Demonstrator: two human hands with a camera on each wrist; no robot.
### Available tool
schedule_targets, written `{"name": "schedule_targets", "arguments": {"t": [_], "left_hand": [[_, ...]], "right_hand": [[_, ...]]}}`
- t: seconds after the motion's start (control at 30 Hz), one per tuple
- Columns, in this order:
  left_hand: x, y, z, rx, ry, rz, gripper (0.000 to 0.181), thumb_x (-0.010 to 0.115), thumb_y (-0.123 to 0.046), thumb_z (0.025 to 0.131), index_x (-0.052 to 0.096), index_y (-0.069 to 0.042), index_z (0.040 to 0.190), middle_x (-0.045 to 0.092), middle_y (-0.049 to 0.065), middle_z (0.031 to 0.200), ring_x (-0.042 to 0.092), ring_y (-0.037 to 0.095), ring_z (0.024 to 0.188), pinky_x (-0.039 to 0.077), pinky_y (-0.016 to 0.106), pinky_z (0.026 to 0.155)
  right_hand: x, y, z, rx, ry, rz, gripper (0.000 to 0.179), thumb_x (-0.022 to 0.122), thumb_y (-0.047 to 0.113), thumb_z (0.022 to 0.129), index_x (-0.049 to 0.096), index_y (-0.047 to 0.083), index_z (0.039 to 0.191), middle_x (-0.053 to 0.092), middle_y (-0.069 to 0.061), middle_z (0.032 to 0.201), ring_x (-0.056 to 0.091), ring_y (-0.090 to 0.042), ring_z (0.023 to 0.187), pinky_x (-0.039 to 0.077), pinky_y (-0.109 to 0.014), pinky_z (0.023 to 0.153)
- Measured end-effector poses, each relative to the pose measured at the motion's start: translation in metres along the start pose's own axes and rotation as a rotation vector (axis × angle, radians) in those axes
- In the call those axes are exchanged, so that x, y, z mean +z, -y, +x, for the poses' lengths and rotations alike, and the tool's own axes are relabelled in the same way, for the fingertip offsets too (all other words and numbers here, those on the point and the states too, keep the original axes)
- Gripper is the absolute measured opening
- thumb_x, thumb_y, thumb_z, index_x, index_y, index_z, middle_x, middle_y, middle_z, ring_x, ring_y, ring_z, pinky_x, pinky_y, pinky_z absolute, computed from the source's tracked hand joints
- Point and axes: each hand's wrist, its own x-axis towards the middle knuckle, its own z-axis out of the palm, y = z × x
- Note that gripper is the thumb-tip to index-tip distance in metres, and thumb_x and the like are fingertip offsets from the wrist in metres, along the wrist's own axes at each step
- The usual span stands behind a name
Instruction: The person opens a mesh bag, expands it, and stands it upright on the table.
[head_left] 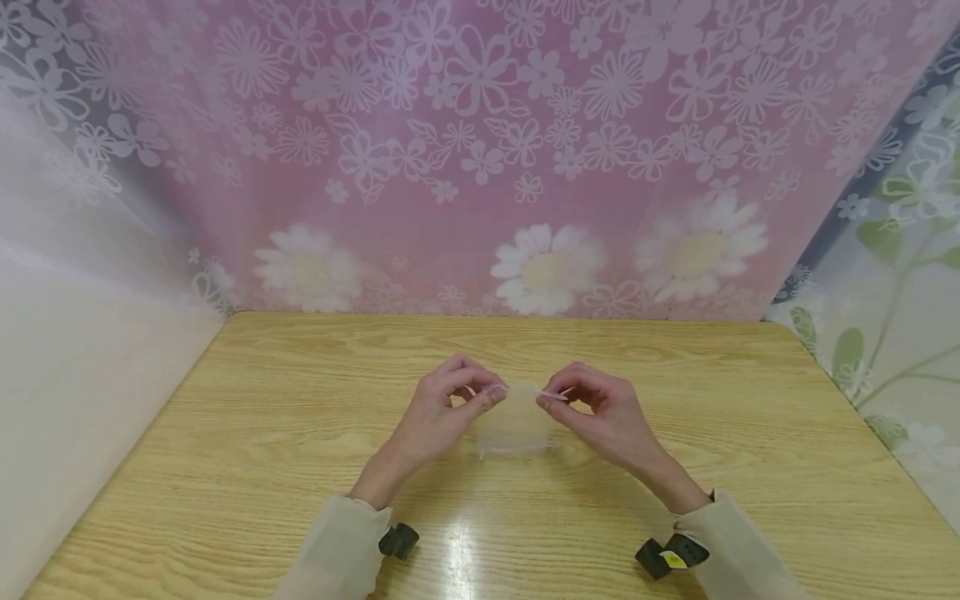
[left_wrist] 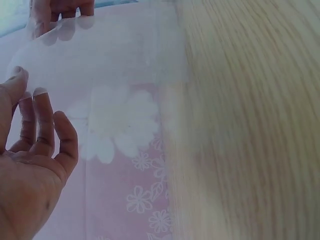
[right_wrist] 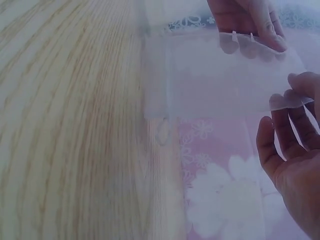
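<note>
A small, thin translucent bag [head_left: 516, 427] hangs upright between my two hands, low over the wooden table. My left hand [head_left: 448, 406] pinches its top left corner between thumb and fingertips. At the top right corner, my right hand [head_left: 606, 408] holds it in the same kind of pinch. In the left wrist view, the sheer bag [left_wrist: 120, 47] stretches across, and fingertips of the right hand [left_wrist: 62, 12] show through it. The right wrist view shows the bag [right_wrist: 200, 80] spread flat, its lower end banded by a seam.
The wooden table [head_left: 247, 450] has a glare spot near its front. Behind it hangs a pink flowered curtain [head_left: 450, 208]. A white surface [head_left: 90, 333] rises at the left, and a leaf-patterned curtain [head_left: 892, 333] hangs at the right. Dark devices [head_left: 667, 557] sit on both wrists.
</note>
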Motion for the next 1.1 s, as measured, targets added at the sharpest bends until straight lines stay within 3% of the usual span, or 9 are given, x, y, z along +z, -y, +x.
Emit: {"name": "schedule_targets", "arguments": {"t": [0.17, 0.33, 0.47, 0.63, 0.87, 1.1], "left_hand": [[0.002, -0.003, 0.0, -0.036, 0.008, 0.001, 0.006, 0.076, -0.024, 0.094, 0.073, -0.018, 0.096, 0.066, -0.005, 0.096, 0.06, 0.01, 0.084, 0.054, 0.025, 0.073], [0.003, -0.004, -0.001, -0.069, 0.018, -0.016, 0.004, 0.074, -0.023, 0.096, 0.072, -0.02, 0.098, 0.07, -0.005, 0.093, 0.059, 0.011, 0.076, 0.052, 0.026, 0.069], [0.003, -0.004, -0.001, -0.044, 0.025, 0.002, 0.009, 0.07, -0.022, 0.099, 0.076, -0.019, 0.104, 0.073, -0.006, 0.098, 0.059, 0.009, 0.077, 0.054, 0.027, 0.071], [0.004, -0.004, -0.001, -0.008, 0.032, 0.03, 0.008, 0.071, -0.022, 0.098, 0.076, -0.02, 0.103, 0.072, -0.006, 0.097, 0.061, 0.007, 0.082, 0.055, 0.027, 0.075], [0.007, -0.005, -0.001, -0.037, 0.029, 0.032, 0.006, 0.075, -0.023, 0.095, 0.071, -0.019, 0.098, 0.069, -0.007, 0.091, 0.06, 0.006, 0.083, 0.054, 0.026, 0.076], [0.007, -0.004, 0.0, -0.02, 0.029, 0.044, 0.005, 0.073, -0.023, 0.096, 0.074, -0.019, 0.1, 0.068, -0.007, 0.092, 0.06, 0.007, 0.082, 0.055, 0.026, 0.075]], "right_hand": [[0.003, 0.0, 0.0, 0.013, 0.004, 0.005, 0.004, 0.072, 0.0, 0.093, 0.071, 0.003, 0.094, 0.066, -0.008, 0.089, 0.06, -0.009, 0.078, 0.054, -0.022, 0.066], [0.005, 0.0, 0.0, 0.002, -0.008, -0.017, 0.013, 0.07, -0.007, 0.092, 0.075, 0.005, 0.093, 0.066, -0.006, 0.089, 0.055, -0.009, 0.073, 0.048, -0.023, 0.058], [0.006, 0.0, 0.0, -0.008, -0.006, -0.001, 0.014, 0.071, -0.007, 0.091, 0.076, 0.005, 0.095, 0.067, -0.009, 0.09, 0.059, -0.008, 0.075, 0.05, -0.022, 0.06], [0.009, -0.002, 0.0, -0.029, 0.006, 0.054, 0.012, 0.073, -0.007, 0.089, 0.072, 0.004, 0.094, 0.066, -0.011, 0.09, 0.063, -0.007, 0.082, 0.057, -0.022, 0.072], [0.013, -0.003, 0.001, -0.038, -0.013, -0.001, 0.019, 0.07, -0.011, 0.089, 0.075, 0.007, 0.092, 0.065, -0.005, 0.088, 0.055, -0.007, 0.074, 0.048, -0.024, 0.059], [0.013, -0.002, 0.001, -0.042, 0.01, -0.031, 0.016, 0.07, -0.014, 0.088, 0.077, -0.003, 0.097, 0.067, -0.008, 0.095, 0.058, -0.006, 0.076, 0.052, -0.021, 0.064]]}}
